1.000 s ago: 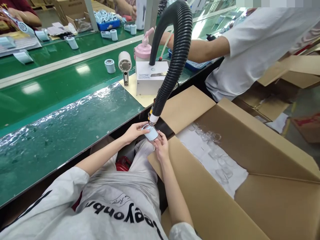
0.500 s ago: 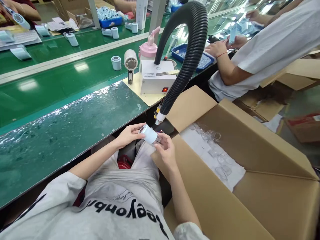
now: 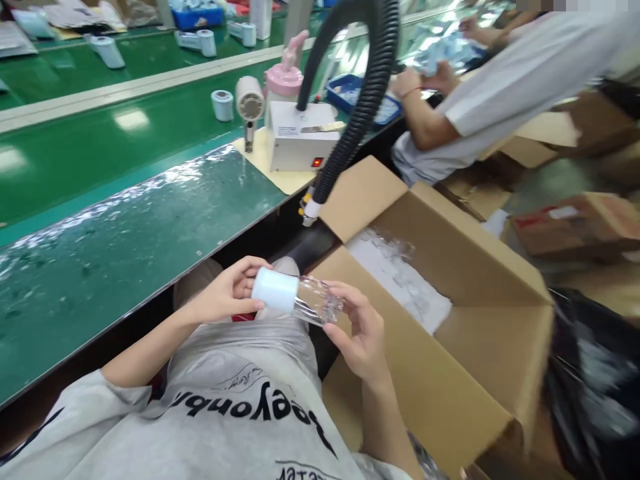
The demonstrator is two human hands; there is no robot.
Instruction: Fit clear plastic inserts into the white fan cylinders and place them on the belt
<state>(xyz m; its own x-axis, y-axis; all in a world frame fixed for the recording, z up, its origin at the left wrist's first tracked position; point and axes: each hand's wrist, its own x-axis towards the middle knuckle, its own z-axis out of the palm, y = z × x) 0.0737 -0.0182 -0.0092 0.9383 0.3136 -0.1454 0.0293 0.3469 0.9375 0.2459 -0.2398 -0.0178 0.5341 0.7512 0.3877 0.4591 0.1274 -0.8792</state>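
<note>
My left hand point(image 3: 235, 290) is closed round the left end of a light-blue cylindrical housing point(image 3: 276, 291), thumb below and fingers behind. At its other end is a clear plastic sleeve point(image 3: 317, 301), gripped by my right hand point(image 3: 361, 327) between thumb and fingers. Housing and sleeve lie in one line, tilted slightly down to the right, above my lap. Whether the sleeve overlaps the housing or only meets it, I cannot tell. Above them hangs the metal nozzle point(image 3: 309, 217) of a black ribbed hose point(image 3: 357, 113), apart from both hands.
An open cardboard box point(image 3: 480, 340) with crumpled clear plastic stands to my right. On the green bench point(image 3: 150, 213) are a white machine with a lit red switch point(image 3: 303, 140), a handheld fan point(image 3: 249, 107) and a pink-lidded bottle point(image 3: 284, 80). A co-worker's arm point(image 3: 430, 127) is beyond.
Both hands have come closer to me, and the right has moved outward. The clear sleeve now shows much more of its length beyond the housing. The view has shifted to the right.
</note>
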